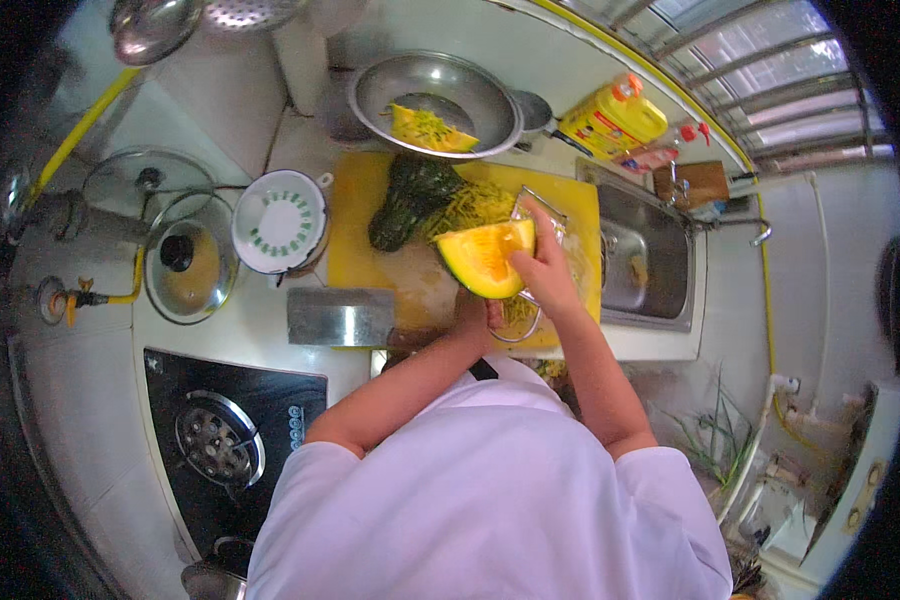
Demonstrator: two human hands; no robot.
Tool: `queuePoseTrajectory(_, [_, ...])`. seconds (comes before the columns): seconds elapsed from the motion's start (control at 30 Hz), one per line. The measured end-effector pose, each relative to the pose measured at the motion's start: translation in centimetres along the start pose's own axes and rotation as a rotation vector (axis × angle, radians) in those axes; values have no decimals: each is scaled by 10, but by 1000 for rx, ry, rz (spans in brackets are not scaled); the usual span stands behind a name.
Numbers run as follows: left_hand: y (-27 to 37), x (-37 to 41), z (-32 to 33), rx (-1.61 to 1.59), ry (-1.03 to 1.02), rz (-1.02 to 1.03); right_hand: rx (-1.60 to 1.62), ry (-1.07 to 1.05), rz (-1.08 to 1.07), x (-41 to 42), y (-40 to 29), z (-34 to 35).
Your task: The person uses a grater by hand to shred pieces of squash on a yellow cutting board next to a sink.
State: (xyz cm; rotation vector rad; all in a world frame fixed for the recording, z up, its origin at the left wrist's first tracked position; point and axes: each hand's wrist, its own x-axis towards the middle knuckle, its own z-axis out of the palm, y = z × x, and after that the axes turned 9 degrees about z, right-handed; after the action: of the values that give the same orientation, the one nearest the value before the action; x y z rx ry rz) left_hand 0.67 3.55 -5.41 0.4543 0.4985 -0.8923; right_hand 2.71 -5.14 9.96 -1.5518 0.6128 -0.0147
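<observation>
My right hand (549, 262) grips a pumpkin wedge (484, 259) with orange flesh and a green rind edge, cut face up. Beneath it a metal grater (526, 196) lies tilted on the yellow cutting board (352, 255). My left hand (487, 309) is closed at the grater's wire handle (521, 334), partly hidden by the wedge. Shredded pumpkin (487, 206) is heaped left of the grater, with more shreds under its handle end. Dark green pumpkin rind pieces (409, 199) rest beside the heap. A cleaver (341, 316) lies across the board's near left corner.
Behind the board stands a metal bowl (487, 82) holding another pumpkin piece (427, 131). A white colander (279, 221) and a lidded pan (191, 259) are left. The gas stove (221, 442) is nearer, at left. A sink (645, 262) and yellow detergent bottle (611, 116) are right.
</observation>
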Motion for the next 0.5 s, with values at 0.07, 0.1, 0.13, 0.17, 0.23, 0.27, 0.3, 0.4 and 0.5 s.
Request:
queuePoseTrajectory(0.07, [20, -24, 31, 295, -19, 126, -296, 87, -197, -8, 6, -34])
queuePoseTrajectory(0.1, [28, -36, 50, 146, 20, 119, -295, 44, -116, -13, 6, -41])
queuePoseTrajectory(0.13, [38, -48, 73, -2, 58, 112, -299, 7, -34, -20, 4, -48])
queuePoseTrajectory(0.17, [41, -55, 82, -150, 99, 108, -307, -33, 45, -26, 2, -55])
queuePoseTrajectory(0.23, [37, -49, 62, -48, -43, 96, -246, -151, 301, -35, 4, -68])
queuePoseTrajectory(0.27, [36, -49, 60, -13, -46, 76, -201, -140, 336, -38, 6, -72])
queuePoseTrajectory(0.3, [34, -48, 59, 22, -48, 57, -154, -132, 371, -41, 9, -74])
queuePoseTrajectory(0.4, [26, -39, 56, -135, -47, 3, -231, -98, 366, -52, 5, -64])
queuePoseTrajectory(0.5, [27, -42, 59, -153, -10, -16, -458, -107, 35, -56, 20, -69])
